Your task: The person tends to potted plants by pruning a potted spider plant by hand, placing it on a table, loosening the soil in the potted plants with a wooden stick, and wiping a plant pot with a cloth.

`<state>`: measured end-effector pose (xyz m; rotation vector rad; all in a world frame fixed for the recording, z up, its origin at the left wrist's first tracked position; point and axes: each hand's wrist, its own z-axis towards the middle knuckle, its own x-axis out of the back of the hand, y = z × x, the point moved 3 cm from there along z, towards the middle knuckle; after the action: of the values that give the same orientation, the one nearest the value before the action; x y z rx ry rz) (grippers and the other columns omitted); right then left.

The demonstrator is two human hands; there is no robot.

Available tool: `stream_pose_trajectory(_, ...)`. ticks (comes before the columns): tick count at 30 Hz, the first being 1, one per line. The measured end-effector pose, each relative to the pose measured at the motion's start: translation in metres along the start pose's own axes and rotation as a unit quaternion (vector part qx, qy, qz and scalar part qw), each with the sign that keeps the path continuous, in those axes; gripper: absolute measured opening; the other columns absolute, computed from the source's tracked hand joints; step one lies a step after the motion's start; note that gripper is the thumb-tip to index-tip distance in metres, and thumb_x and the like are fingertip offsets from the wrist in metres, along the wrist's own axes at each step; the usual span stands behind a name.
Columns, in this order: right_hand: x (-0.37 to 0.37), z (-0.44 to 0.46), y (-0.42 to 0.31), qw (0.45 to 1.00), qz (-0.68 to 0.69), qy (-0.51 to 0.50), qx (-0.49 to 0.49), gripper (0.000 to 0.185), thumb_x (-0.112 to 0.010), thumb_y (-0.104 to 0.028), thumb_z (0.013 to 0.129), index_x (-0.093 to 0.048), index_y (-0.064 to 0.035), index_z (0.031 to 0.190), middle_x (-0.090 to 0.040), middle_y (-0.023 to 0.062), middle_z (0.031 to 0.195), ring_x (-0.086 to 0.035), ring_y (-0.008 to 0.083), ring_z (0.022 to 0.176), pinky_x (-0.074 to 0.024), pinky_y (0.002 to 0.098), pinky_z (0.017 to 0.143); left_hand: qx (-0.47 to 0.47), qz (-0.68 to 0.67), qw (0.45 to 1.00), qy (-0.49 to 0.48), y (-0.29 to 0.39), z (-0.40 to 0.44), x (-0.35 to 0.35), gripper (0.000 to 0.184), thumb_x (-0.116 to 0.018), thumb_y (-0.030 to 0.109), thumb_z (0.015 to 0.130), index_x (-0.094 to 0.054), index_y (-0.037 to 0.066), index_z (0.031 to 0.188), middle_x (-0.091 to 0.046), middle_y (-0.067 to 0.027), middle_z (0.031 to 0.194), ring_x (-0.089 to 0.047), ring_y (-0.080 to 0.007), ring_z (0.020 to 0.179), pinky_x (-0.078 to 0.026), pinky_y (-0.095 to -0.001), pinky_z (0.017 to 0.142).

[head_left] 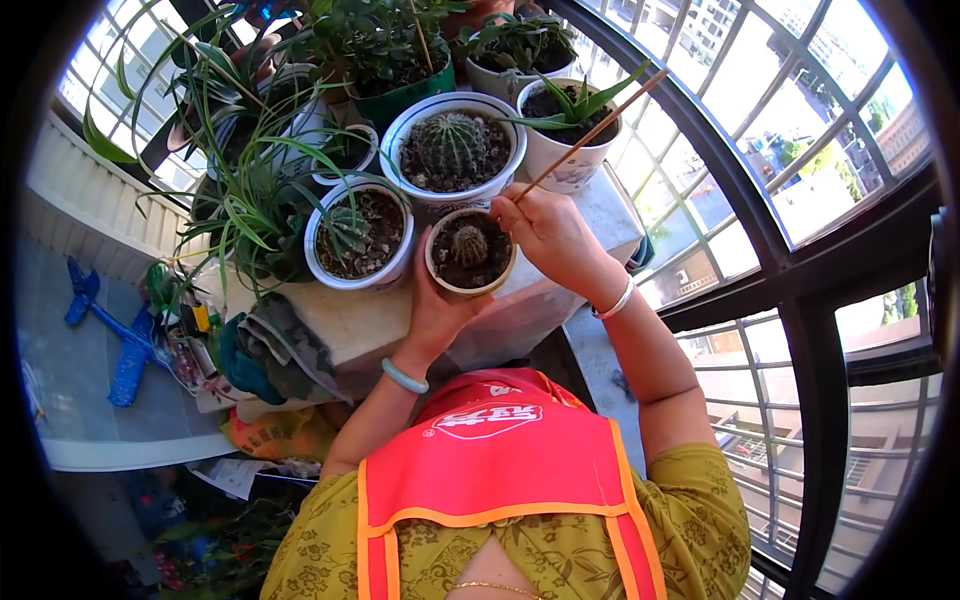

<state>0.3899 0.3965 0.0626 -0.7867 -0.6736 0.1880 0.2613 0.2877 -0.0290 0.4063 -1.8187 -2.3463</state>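
Note:
A small cream pot (437,268) with a little round cactus (468,246) in dark soil stands at the front of the plant group. My left hand (438,318) is wrapped round the near left side of this pot. In my right hand (556,236), pinched between thumb and fingers at the pot's right rim, is a thin wooden stick (605,122). It slants up to the right; my fingers hide its lower end. Just behind stands a larger blue-rimmed white pot (396,180) with a round cactus (455,146).
Another white pot (318,268) with a spiky succulent (346,230) is at the left, beside long-leaved plants (245,205). An aloe pot (566,165) stands at the back right. Window bars (690,190) run along the right. Cloths (280,345) hang over the left edge of the stone ledge (365,325).

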Motion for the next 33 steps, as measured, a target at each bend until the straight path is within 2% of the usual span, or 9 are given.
stream_pose_trajectory(1, 0.001, -0.002, -0.001, 1.000, 0.000, 0.002, 0.001, 0.022, -0.049, -0.016, 0.093, -0.059, 0.0023, 0.086, -0.058, 0.0084, 0.066, -0.056, 0.0144, 0.056, -0.0452, 0.0267, 0.053, -0.004, 0.013, 1.000, 0.002, -0.001, 0.000, 0.001, 0.111, -0.083, 0.013, 0.061, -0.006, 0.007, 0.141, -0.030, -0.0117, 0.138, -0.033, -0.0230, 0.128, -0.030, -0.0369, 0.106)
stream_pose_trajectory(3, 0.006, -0.007, -0.001, 0.995, 0.031, -0.031, -0.084, 0.019, -0.051, -0.015, 0.090, -0.057, 0.0026, 0.084, -0.059, 0.0174, 0.074, -0.059, 0.0325, 0.068, -0.0465, 0.0358, 0.061, -0.008, 0.024, 1.000, 0.006, 0.000, 0.001, -0.001, 0.111, -0.083, 0.013, 0.061, -0.007, 0.006, 0.141, -0.030, -0.0118, 0.138, -0.033, -0.0230, 0.128, -0.030, -0.0370, 0.106)
stream_pose_trajectory(10, 0.014, 0.008, -0.013, 0.993, 0.074, 0.010, -0.093, 0.024, -0.050, -0.018, 0.091, -0.059, 0.0026, 0.083, -0.060, 0.0177, 0.074, -0.059, 0.0328, 0.069, -0.0463, 0.0370, 0.064, -0.009, 0.008, 1.000, 0.012, -0.003, 0.001, 0.001, 0.108, -0.082, 0.010, 0.060, -0.010, 0.006, 0.140, -0.031, -0.0119, 0.137, -0.035, -0.0231, 0.127, -0.030, -0.0369, 0.105)
stream_pose_trajectory(12, -0.002, 0.012, -0.007, 0.994, 0.079, -0.039, -0.059, 0.024, -0.048, -0.016, 0.093, -0.059, 0.0035, 0.087, -0.059, 0.0078, 0.068, -0.056, 0.0126, 0.059, -0.0451, 0.0254, 0.055, -0.008, 0.005, 1.000, 0.013, -0.003, 0.001, 0.001, 0.107, -0.082, 0.009, 0.060, -0.011, 0.005, 0.140, -0.032, -0.0119, 0.136, -0.035, -0.0231, 0.126, -0.030, -0.0367, 0.105)
stream_pose_trajectory(17, 0.002, 0.004, 0.000, 0.996, 0.035, -0.074, -0.034, 0.026, -0.048, -0.018, 0.093, -0.061, 0.0040, 0.086, -0.059, 0.0070, 0.067, -0.055, 0.0110, 0.060, -0.0449, 0.0243, 0.056, -0.018, 0.001, 1.000, 0.002, -0.007, 0.003, 0.003, 0.106, -0.082, 0.009, 0.060, -0.012, 0.006, 0.140, -0.031, -0.0119, 0.137, -0.033, -0.0233, 0.127, -0.029, -0.0365, 0.106)
stream_pose_trajectory(21, 0.015, 0.009, -0.005, 0.988, 0.070, -0.046, -0.127, 0.029, -0.047, -0.021, 0.094, -0.061, 0.0029, 0.086, -0.059, 0.0041, 0.069, -0.053, 0.0090, 0.061, -0.0443, 0.0229, 0.056, -0.011, -0.009, 1.000, 0.012, -0.003, 0.003, 0.007, 0.105, -0.082, 0.010, 0.060, -0.013, 0.006, 0.140, -0.031, -0.0114, 0.137, -0.032, -0.0233, 0.128, -0.029, -0.0366, 0.106)
stream_pose_trajectory(25, 0.001, 0.013, -0.001, 0.973, 0.174, -0.054, -0.144, 0.026, -0.048, -0.020, 0.094, -0.061, 0.0028, 0.092, -0.060, 0.0033, 0.073, -0.053, 0.0086, 0.062, -0.0442, 0.0223, 0.057, -0.016, -0.052, 0.996, -0.077, -0.001, 0.013, 0.015, 0.106, -0.084, 0.011, 0.059, -0.015, 0.007, 0.140, -0.031, -0.0098, 0.138, -0.031, -0.0222, 0.129, -0.028, -0.0368, 0.107)
stream_pose_trajectory(28, -0.012, 0.011, 0.004, 0.978, 0.077, -0.132, -0.144, 0.024, -0.050, -0.019, 0.092, -0.062, 0.0022, 0.093, -0.061, 0.0034, 0.074, -0.054, 0.0098, 0.062, -0.0454, 0.0234, 0.059, 0.005, -0.035, 0.995, -0.098, 0.000, 0.015, 0.017, 0.106, -0.084, 0.011, 0.059, -0.015, 0.007, 0.140, -0.031, -0.0094, 0.138, -0.031, -0.0216, 0.129, -0.028, -0.0365, 0.107)
stream_pose_trajectory(33, 0.007, 0.011, 0.009, 0.991, 0.043, -0.076, -0.099, 0.025, -0.050, -0.020, 0.092, -0.063, 0.0019, 0.091, -0.060, 0.0034, 0.074, -0.053, 0.0097, 0.062, -0.0440, 0.0228, 0.057, 0.007, -0.087, 0.990, -0.109, 0.002, 0.016, 0.017, 0.106, -0.084, 0.011, 0.059, -0.016, 0.007, 0.140, -0.031, -0.0088, 0.138, -0.031, -0.0207, 0.129, -0.028, -0.0362, 0.108)
